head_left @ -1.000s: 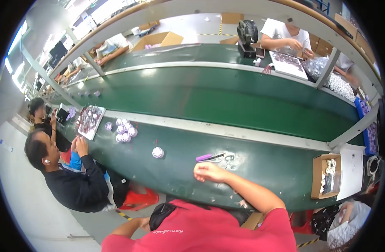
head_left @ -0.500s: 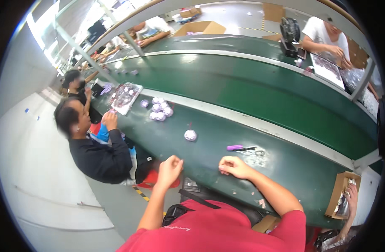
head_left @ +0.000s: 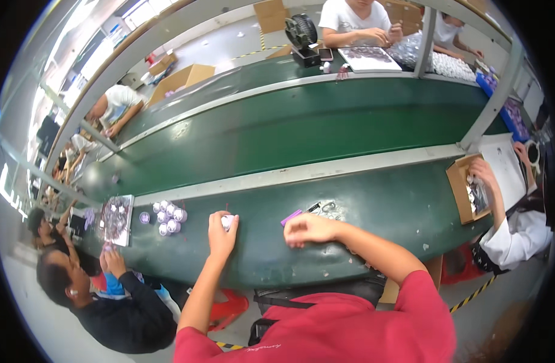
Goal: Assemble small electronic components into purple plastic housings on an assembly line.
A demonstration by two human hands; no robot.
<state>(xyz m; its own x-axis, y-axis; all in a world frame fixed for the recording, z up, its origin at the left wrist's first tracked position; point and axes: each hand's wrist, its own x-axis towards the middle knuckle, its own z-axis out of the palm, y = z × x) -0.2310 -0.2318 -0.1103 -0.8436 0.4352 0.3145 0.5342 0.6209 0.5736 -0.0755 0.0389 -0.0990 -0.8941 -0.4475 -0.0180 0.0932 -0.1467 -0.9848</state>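
Note:
My left hand [head_left: 220, 236] is over the green worktop, its thumb and fingers around a small round white-and-lavender piece [head_left: 228, 222]. Part of that piece is hidden by the fingers; a thin red strand shows just beyond it. To the right, my right hand [head_left: 310, 230] hovers with loosely bent fingers a little apart and nothing visible in them. Just beyond it lie a purple pen-like stick [head_left: 291, 216] and a slim black tool [head_left: 314, 207], beside a small clear or metallic item [head_left: 331, 209] too blurred to name.
Several similar lavender pieces [head_left: 168, 216] stand clustered at left, near a tray of small parts [head_left: 116, 219]. A co-worker in black [head_left: 120, 308] sits at left; another's hand [head_left: 484, 174] reaches into a cardboard box [head_left: 462, 190] at right. A pale rail [head_left: 301, 172] borders the green belt [head_left: 289, 127].
The view has swung to the right. My left hand has moved forward to the lone lavender piece and closed around it. My right hand has come nearer the purple stick.

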